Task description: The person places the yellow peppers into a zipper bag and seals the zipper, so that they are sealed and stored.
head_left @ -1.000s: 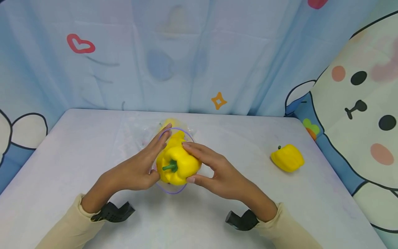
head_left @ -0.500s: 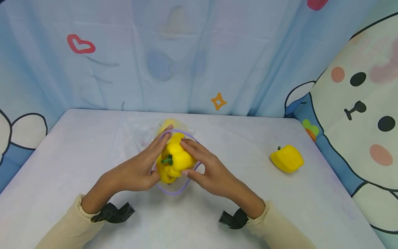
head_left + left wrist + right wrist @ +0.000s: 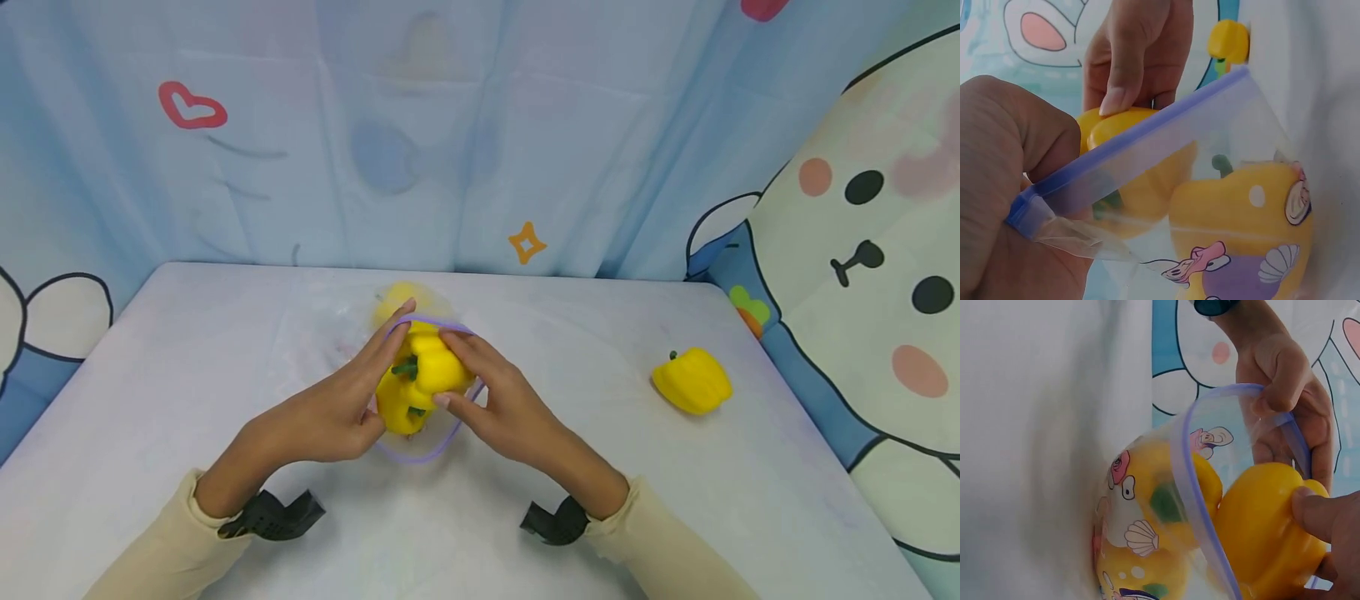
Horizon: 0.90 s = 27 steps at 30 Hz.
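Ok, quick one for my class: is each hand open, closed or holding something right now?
Left hand: holding the purple-rimmed bag.
Right hand: holding a yellow pepper.

The left sleeve (image 3: 168, 537) and right sleeve (image 3: 667, 537) are plain beige, long, softly creased at the cuffs. The left wrist mount (image 3: 273, 517) and right wrist mount (image 3: 557, 522) are black, angular and bent.

The bag (image 3: 1229, 131) is thin, clear plastic with a smooth purple rim (image 3: 1191, 487). Yellow peppers (image 3: 1266, 525) look smooth, glossy. The backdrop (image 3: 420, 150) is creased cloth, the 2 sleeves (image 3: 165, 542) matt fabric; the washed-out tabletop (image 3: 787, 517) seems matt.
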{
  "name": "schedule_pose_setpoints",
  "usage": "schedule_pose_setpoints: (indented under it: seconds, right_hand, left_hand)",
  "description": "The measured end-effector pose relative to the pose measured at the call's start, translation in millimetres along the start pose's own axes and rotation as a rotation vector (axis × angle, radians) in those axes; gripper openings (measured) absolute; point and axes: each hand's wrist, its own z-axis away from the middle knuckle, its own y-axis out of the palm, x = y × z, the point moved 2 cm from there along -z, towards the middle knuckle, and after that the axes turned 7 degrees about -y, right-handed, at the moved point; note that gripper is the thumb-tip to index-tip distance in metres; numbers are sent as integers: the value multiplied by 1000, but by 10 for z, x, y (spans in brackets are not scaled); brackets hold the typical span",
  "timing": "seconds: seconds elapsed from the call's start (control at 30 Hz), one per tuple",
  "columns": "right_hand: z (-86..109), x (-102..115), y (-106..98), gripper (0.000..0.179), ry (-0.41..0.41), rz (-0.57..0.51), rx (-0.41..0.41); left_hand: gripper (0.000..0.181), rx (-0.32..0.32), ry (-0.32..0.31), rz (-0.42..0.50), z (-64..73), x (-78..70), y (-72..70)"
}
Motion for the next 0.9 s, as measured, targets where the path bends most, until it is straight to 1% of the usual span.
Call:
schedule_pose_setpoints:
  seconds: [0.17,0.27,0.37,0.57,0.63,0.73,0.83,0.9]
  right_hand:
    - [-39,-31,10,64,33,35,-87]
    - [-67,-29,21,63,17,59,-130]
    - [-87,-10,11,61,-9,86,-172]
    - [-87,51,-67,62,-28,121,-224]
    - [-79,67,-91,61,-29,139,-233]
    - [-66,101,-121,59,-36,158,-238]
    - [-52,154,-151,56,-49,157,-233]
    - [-41,191,-174,53,-65,143,-224]
  left_hand:
    - [105,12,-34,1,-3,-6,9]
    - [105,11,-48,-20,-5,-7,7]
    - [104,6,-43,-41,-13,-10,-5]
    - [105,2,-69,-16,-10,-24,-42]
    - [105,-6,-63,-6,-5,-32,-59]
    - [105,-27,-26,-1,8,-44,-87]
    - [105,-45,12,22,23,-60,-116]
    - [105,-46,29,48,30,-69,-132]
